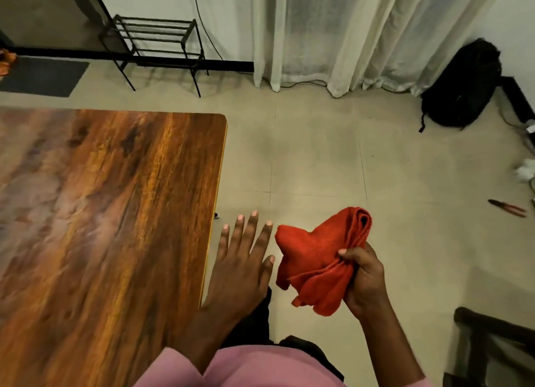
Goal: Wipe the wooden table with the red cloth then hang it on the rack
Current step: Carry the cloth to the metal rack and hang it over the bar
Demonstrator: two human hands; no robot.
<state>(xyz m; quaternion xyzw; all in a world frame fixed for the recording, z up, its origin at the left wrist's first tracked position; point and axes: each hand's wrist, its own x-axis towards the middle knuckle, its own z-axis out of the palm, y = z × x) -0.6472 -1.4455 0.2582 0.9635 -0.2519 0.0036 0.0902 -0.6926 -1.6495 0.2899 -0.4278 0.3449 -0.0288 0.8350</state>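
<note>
- The red cloth (315, 256) is in the air above the floor (318, 155), not on the tabletop (101, 212). It is bunched, and the right hand (364, 282) grips it at its near end.
- The fingers (347, 255) of this hand are curled around the gathered part. The rest of the cloth spreads out from them to the left and forward, and a rolled fold is its farthest part.
- The long axis of the cloth runs from the gripping fingers forward and a little to the left.
- The left hand (240, 265) is just left of the cloth, not touching it. Its fingers (252, 227) are straight and spread, and they hold nothing.
- The tabletop lies to the left of both hands. Its long edge passes just beside the left hand, so this hand is between the cloth and the wood.
- I judge that for wiping, the right hand must carry the cloth left, across the edge, and the left hand must leave the way.
- The rack (159, 39) stands well apart, far forward and left of the fingers, beyond the far edge of the tabletop. Its bars lie crosswise to the view.
- For hanging, I think the cloth should be opened first, and the free left hand is near enough to take its loose corner.
- From this picture I cannot tell if the wood is already wiped.
</note>
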